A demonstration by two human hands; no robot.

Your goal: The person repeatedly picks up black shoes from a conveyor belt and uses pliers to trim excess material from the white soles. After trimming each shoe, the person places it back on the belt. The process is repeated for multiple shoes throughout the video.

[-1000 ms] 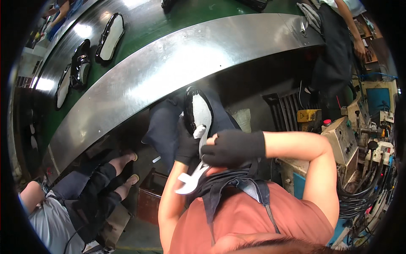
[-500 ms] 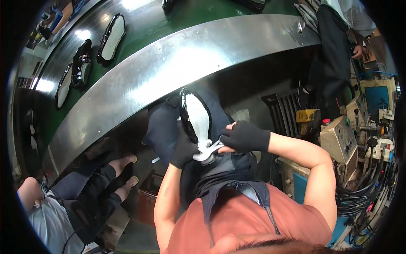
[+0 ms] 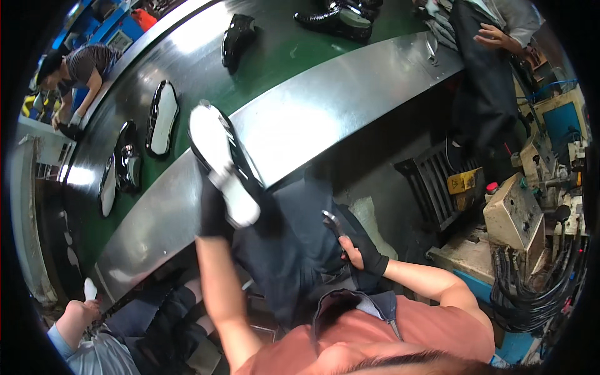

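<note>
My left hand (image 3: 214, 206), in a dark fingerless glove, grips a glossy black shoe (image 3: 211, 140) by its side. The shoe's pale underside faces up, and it is held over the steel ledge (image 3: 294, 122) with its heel end toward me. Some of the left fingers are hidden behind the shoe and smeared by motion. Over my lap, my right hand (image 3: 369, 255), gloved alike, is closed on a metal hand tool (image 3: 333, 222) that looks like pincers. The tool's shiny head points away from me, apart from the shoe.
Beyond the ledge runs a green conveyor belt (image 3: 275, 72) carrying several black shoes (image 3: 162, 119). A machine with a control box (image 3: 514, 209) and thick cables stands at right. Co-workers are at far left, lower left (image 3: 100, 353) and upper right (image 3: 509, 40).
My left hand has carried the shoe from my lap forward and left, over the ledge. The tool has come away from the shoe's heel, and my right hand has drawn back with it.
</note>
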